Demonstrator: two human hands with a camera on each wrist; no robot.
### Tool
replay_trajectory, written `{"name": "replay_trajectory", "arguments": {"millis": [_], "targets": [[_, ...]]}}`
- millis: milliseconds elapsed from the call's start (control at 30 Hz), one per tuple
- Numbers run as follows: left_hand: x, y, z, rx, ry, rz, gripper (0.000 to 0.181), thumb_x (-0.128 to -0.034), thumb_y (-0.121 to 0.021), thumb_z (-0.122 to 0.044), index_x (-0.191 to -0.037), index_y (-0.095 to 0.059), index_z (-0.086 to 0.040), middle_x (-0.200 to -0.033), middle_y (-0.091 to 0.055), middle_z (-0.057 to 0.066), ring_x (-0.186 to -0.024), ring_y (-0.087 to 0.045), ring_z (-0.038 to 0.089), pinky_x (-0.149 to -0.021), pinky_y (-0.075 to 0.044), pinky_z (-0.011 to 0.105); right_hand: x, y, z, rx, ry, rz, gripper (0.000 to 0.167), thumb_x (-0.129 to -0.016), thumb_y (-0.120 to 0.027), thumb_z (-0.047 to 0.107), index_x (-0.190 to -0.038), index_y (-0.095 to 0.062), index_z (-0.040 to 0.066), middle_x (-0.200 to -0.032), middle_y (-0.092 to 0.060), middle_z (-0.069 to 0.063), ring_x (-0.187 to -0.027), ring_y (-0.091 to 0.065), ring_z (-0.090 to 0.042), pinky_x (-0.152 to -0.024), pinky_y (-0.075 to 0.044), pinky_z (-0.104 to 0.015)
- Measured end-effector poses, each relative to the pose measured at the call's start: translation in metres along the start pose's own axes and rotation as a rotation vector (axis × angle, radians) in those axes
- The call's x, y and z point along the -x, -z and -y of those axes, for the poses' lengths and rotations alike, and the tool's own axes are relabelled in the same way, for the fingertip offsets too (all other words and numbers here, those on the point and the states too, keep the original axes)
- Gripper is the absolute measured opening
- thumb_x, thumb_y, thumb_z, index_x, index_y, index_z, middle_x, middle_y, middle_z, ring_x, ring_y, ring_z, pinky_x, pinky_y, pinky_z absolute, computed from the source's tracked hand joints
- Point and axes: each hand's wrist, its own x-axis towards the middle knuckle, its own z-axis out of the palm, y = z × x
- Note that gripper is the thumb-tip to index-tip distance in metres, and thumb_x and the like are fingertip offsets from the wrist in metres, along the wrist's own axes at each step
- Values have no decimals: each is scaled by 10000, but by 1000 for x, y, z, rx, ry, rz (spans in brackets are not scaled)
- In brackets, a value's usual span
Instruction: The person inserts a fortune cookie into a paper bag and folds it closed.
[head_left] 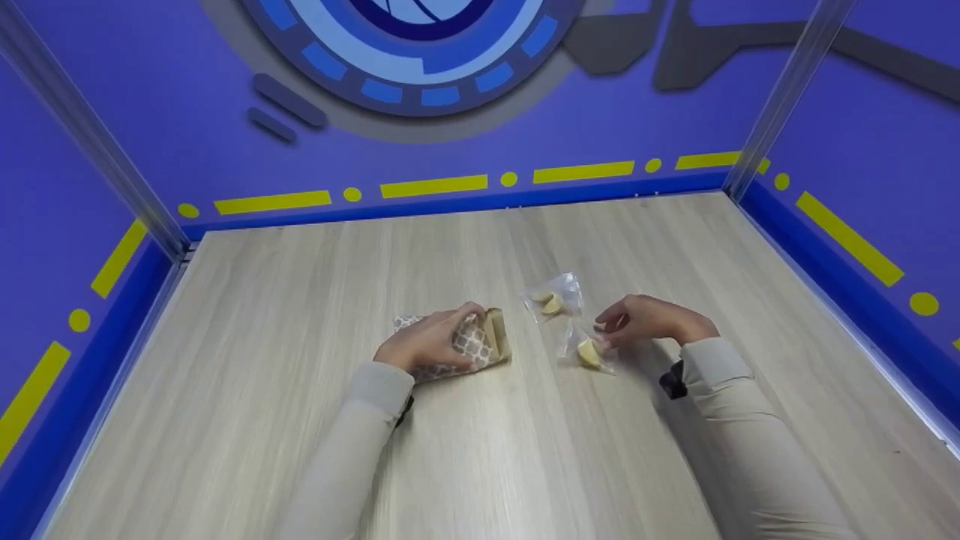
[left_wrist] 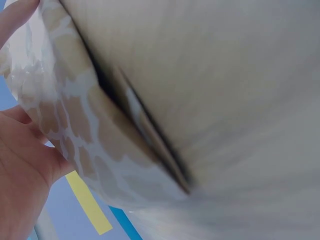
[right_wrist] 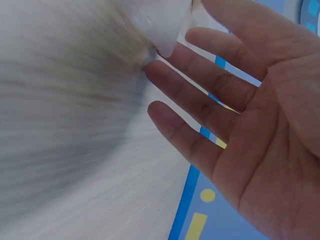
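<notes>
My left hand (head_left: 431, 341) grips a patterned brown-and-white paper bag (head_left: 472, 341) lying on its side, with thumb and fingers across it. The bag's mouth faces right, and its parted edge (left_wrist: 132, 115) shows close up in the left wrist view. My right hand (head_left: 649, 319) is at the right edge of a clear packet holding a fortune cookie (head_left: 589, 354). In the right wrist view, its fingers (right_wrist: 190, 100) are spread and fairly straight, with a corner of the plastic (right_wrist: 162, 35) against one fingertip. A second wrapped fortune cookie (head_left: 551, 304) lies just behind.
Everything lies on a light wood-grain table (head_left: 300, 285). Blue-purple panels (head_left: 450, 161) with yellow marks stand along its back and both sides. A dark strap piece (head_left: 673, 381) hangs beneath the right cuff.
</notes>
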Motion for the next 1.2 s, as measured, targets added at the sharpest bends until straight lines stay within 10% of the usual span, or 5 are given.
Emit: {"name": "replay_trajectory", "arguments": {"millis": [300, 1200], "targets": [[0, 0, -1, -7, -22, -9, 690, -738, -821, -283, -1298, -417, -285, -1043, -603, 41, -804, -525, 174, -681, -447, 307, 0, -2, -3, 3, -8, 18, 338, -852, -712, 194, -1149, -682, 35, -960, -682, -56, -813, -570, -133, -731, -478, -293], [1, -1, 0, -17, -11, -17, 721, -733, -830, -318, -1319, -411, -302, -1197, -601, 50, -906, -539, 183, -805, -474, 375, -5, -7, -6, -145, 122, -102, 358, -887, -663, 175, -1225, -634, 60, -1130, -650, -120, -944, -537, -195, -818, -453, -346]]}}
